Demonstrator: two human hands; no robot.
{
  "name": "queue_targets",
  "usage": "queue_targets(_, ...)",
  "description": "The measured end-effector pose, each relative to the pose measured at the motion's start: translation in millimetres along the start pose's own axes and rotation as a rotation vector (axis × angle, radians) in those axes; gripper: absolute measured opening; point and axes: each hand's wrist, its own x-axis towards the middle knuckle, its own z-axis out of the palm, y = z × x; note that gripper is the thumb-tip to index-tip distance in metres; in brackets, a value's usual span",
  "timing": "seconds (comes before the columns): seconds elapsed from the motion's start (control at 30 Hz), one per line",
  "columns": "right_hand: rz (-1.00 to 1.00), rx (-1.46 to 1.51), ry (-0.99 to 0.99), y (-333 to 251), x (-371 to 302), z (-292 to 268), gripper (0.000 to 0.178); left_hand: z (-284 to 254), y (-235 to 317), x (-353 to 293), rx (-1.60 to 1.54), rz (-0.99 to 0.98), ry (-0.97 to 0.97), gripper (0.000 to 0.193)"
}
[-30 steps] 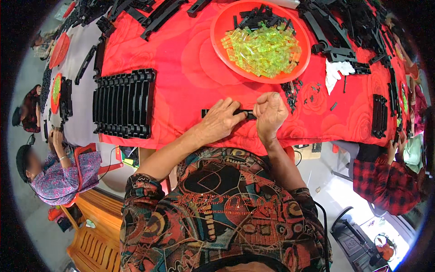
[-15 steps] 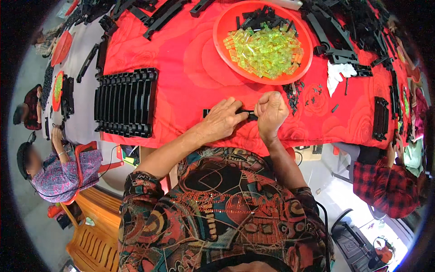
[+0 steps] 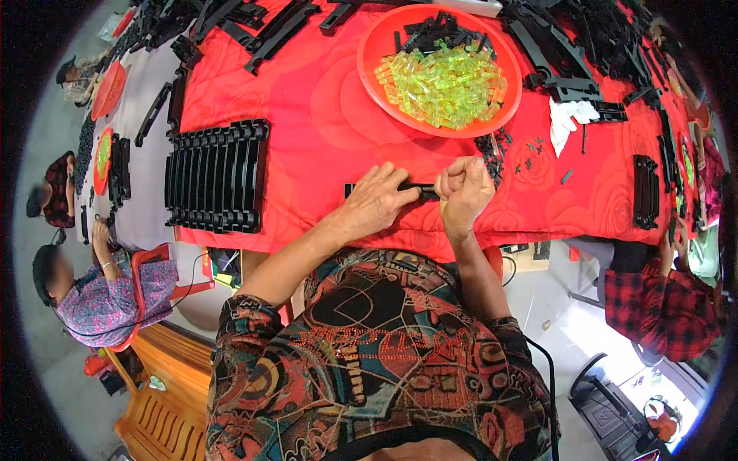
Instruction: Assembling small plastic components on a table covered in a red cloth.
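Note:
A narrow black plastic part (image 3: 420, 190) lies crosswise on the red tablecloth in front of me. My left hand (image 3: 375, 201) bends over it and grips it, fingers on top and thumb at the near side; the part's left end shows past the hand. At its right end my right hand (image 3: 466, 198) is closed in a fist, touching the part or very near it. What the right fingers hold is hidden. To the left, several similar long black parts (image 3: 217, 177) are laid side by side in a block.
Beyond my hands stands a red bowl (image 3: 367, 77) of yellow-green clear pieces and black pieces. Small black bits (image 3: 496, 157) and a white crumpled cloth (image 3: 567, 121) lie to the right. Black parts (image 3: 555, 58) pile along the far edge. Co-workers sit left and right.
My right fist has turned slightly and shifted a little right. The left hand keeps its grip on the black part. The whole view has shifted slightly.

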Motion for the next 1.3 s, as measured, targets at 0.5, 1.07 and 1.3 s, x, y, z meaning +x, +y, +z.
queue_targets(0.5,-0.019,-0.112,-0.027,4.4,-5.0,4.7,0.040,1.8,-3.5,2.7,-0.027,0.039,0.006,0.019)
queue_targets(1.07,-0.062,-0.121,0.060,10.5,5.7,7.4,0.041,-1.6,-3.8,4.4,-0.033,0.037,-0.051,0.021)
queue_targets(1.3,-0.072,-0.063,0.050,9.6,1.1,5.7,0.040,1.1,-5.5,3.5,-0.050,0.041,-0.022,0.021)
